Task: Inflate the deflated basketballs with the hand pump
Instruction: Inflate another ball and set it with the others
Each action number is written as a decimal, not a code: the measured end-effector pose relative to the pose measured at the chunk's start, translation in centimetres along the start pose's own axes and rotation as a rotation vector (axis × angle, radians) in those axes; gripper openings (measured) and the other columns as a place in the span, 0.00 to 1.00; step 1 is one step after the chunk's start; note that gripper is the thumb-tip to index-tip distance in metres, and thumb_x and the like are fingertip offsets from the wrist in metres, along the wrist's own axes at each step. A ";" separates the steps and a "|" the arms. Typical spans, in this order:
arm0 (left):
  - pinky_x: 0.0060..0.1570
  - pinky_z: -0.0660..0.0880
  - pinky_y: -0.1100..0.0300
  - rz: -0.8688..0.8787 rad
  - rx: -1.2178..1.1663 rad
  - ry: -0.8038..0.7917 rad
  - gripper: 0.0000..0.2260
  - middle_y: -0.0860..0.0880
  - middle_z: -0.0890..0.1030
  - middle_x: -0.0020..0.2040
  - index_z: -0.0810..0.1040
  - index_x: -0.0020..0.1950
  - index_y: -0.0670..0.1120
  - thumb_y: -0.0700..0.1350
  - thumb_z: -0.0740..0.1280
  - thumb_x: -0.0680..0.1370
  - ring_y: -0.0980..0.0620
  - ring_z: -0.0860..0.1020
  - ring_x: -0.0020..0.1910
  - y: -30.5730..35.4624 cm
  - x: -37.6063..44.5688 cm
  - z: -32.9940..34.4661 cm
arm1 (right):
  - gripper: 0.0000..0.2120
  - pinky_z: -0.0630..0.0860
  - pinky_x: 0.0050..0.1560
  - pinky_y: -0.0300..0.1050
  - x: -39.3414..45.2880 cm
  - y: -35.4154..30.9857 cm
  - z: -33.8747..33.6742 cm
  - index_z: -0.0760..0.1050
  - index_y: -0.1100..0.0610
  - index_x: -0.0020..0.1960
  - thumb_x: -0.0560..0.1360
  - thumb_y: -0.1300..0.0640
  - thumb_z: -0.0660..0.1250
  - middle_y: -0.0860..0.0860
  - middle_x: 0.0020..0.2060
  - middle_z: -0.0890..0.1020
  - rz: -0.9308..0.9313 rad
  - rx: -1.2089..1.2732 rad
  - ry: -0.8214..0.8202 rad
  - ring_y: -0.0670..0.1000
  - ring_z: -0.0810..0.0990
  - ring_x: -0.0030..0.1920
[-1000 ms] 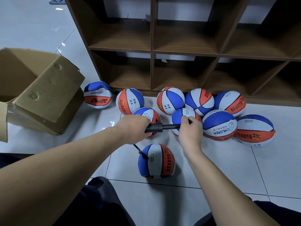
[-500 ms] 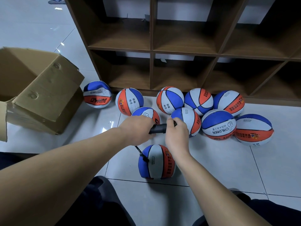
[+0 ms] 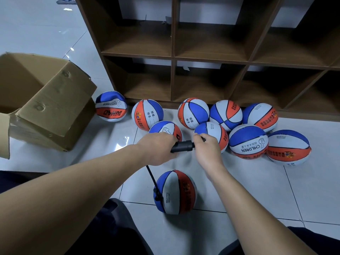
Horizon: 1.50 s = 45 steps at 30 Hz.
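Observation:
A black hand pump [image 3: 182, 146] is held level above the floor. My left hand [image 3: 158, 148] grips its barrel and my right hand [image 3: 207, 146] grips the handle at the right end, close to the barrel. A thin black hose [image 3: 151, 176] drops from the pump to the valve of a red, white and blue basketball [image 3: 175, 192] lying on the tiles just below my hands. Several more basketballs of the same colours lie in a cluster [image 3: 248, 141] behind, and a sagging one [image 3: 111, 106] lies apart at the left.
A brown wooden cubby shelf [image 3: 173, 57] with open compartments stands right behind the balls. An open cardboard box [image 3: 47, 102] lies on the white tiled floor at the left. My dark-trousered knees show at the bottom edge.
My right hand pushed the pump handle in towards the left hand, then drew it out slightly to the right. The left hand and the connected ball stayed put.

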<state>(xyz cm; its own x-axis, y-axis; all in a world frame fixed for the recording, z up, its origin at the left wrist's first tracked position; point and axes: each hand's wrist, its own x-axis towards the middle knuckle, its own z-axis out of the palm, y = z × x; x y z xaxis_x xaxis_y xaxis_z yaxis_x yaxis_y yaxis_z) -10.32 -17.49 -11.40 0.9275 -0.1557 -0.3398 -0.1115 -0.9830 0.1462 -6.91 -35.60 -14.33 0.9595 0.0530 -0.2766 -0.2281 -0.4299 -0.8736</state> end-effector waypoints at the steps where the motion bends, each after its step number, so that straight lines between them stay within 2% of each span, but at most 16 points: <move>1: 0.32 0.65 0.59 -0.006 0.001 -0.004 0.09 0.52 0.76 0.39 0.74 0.51 0.54 0.59 0.66 0.83 0.54 0.74 0.36 -0.1 -0.1 -0.1 | 0.19 0.62 0.35 0.47 0.4 0.2 -0.6 0.63 0.54 0.35 0.83 0.52 0.63 0.47 0.27 0.67 0.018 0.002 0.018 0.53 0.64 0.33; 6: 0.33 0.66 0.58 -0.047 0.026 -0.036 0.11 0.51 0.76 0.39 0.70 0.47 0.55 0.60 0.65 0.83 0.54 0.72 0.36 -1.1 -0.4 -0.4 | 0.18 0.58 0.33 0.47 2.3 1.8 -4.7 0.60 0.52 0.34 0.78 0.56 0.64 0.50 0.28 0.63 0.165 0.126 0.169 0.54 0.61 0.33; 8: 0.33 0.66 0.57 -0.050 0.033 -0.033 0.11 0.51 0.76 0.39 0.70 0.46 0.55 0.60 0.65 0.83 0.53 0.72 0.35 -1.1 -0.5 -0.4 | 0.19 0.57 0.31 0.45 2.5 2.2 -5.4 0.59 0.51 0.34 0.79 0.56 0.64 0.48 0.27 0.62 0.206 0.178 0.188 0.52 0.59 0.31; 11: 0.33 0.66 0.56 -0.041 0.077 -0.007 0.11 0.51 0.75 0.39 0.71 0.48 0.54 0.59 0.64 0.83 0.52 0.72 0.35 -0.8 -0.4 -0.4 | 0.18 0.57 0.33 0.46 2.1 2.3 -4.9 0.58 0.52 0.35 0.79 0.57 0.64 0.49 0.29 0.62 0.185 0.199 0.235 0.52 0.59 0.32; 15: 0.34 0.68 0.56 -0.049 0.086 0.001 0.12 0.51 0.76 0.39 0.72 0.48 0.53 0.60 0.64 0.84 0.49 0.75 0.37 -0.9 -0.4 -0.6 | 0.18 0.62 0.35 0.50 1.6 1.5 -3.2 0.60 0.53 0.32 0.78 0.56 0.63 0.50 0.27 0.64 0.111 0.136 0.294 0.54 0.62 0.32; 20: 0.34 0.67 0.55 -0.059 0.067 0.019 0.13 0.52 0.75 0.39 0.70 0.46 0.54 0.61 0.64 0.84 0.51 0.73 0.35 -1.0 -0.5 -0.7 | 0.18 0.63 0.34 0.49 1.2 0.5 -1.6 0.62 0.54 0.33 0.80 0.57 0.62 0.44 0.23 0.64 0.056 0.107 0.274 0.52 0.63 0.31; 26: 0.33 0.67 0.56 -0.062 0.049 0.035 0.10 0.51 0.75 0.38 0.72 0.46 0.54 0.57 0.64 0.84 0.51 0.73 0.35 -0.6 -0.4 -0.8 | 0.18 0.66 0.36 0.51 0.1 -0.5 0.0 0.64 0.57 0.35 0.83 0.56 0.62 0.51 0.28 0.68 0.006 0.076 0.238 0.54 0.66 0.33; 31: 0.31 0.64 0.57 -0.051 0.029 0.055 0.07 0.52 0.75 0.37 0.74 0.48 0.53 0.54 0.65 0.83 0.53 0.72 0.34 -0.2 -0.1 -0.7 | 0.18 0.68 0.37 0.49 -0.7 -0.9 1.1 0.67 0.54 0.36 0.84 0.53 0.61 0.49 0.30 0.72 -0.034 0.049 0.191 0.54 0.70 0.35; 34: 0.31 0.65 0.57 -0.042 0.018 0.077 0.07 0.52 0.76 0.37 0.74 0.47 0.54 0.54 0.66 0.83 0.53 0.74 0.34 -0.1 0.0 -0.4 | 0.18 0.68 0.38 0.49 -1.5 -1.3 1.8 0.67 0.49 0.36 0.86 0.52 0.60 0.47 0.33 0.73 -0.063 0.036 0.158 0.52 0.71 0.36; 41: 0.31 0.64 0.58 -0.018 0.004 0.091 0.08 0.53 0.75 0.37 0.73 0.47 0.55 0.56 0.66 0.83 0.55 0.73 0.34 -0.2 -0.1 -0.4 | 0.18 0.71 0.38 0.47 -1.4 -1.2 2.0 0.68 0.48 0.37 0.86 0.51 0.60 0.47 0.34 0.74 -0.086 0.035 0.131 0.52 0.73 0.38; 45: 0.32 0.68 0.57 0.001 0.008 0.104 0.07 0.53 0.76 0.38 0.74 0.49 0.55 0.56 0.67 0.83 0.53 0.75 0.36 -0.2 0.1 -0.7 | 0.20 0.68 0.37 0.46 -0.5 -1.3 1.2 0.68 0.45 0.34 0.84 0.51 0.64 0.43 0.29 0.72 -0.056 0.076 0.096 0.49 0.71 0.35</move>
<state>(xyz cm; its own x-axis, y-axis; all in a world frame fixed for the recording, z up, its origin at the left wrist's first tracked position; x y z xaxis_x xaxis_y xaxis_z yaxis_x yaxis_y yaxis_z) -9.90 -17.25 -10.80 0.9593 -0.1462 -0.2417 -0.1149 -0.9836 0.1388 -7.30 -33.97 -13.55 0.9816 -0.0130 -0.1906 -0.1825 -0.3594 -0.9152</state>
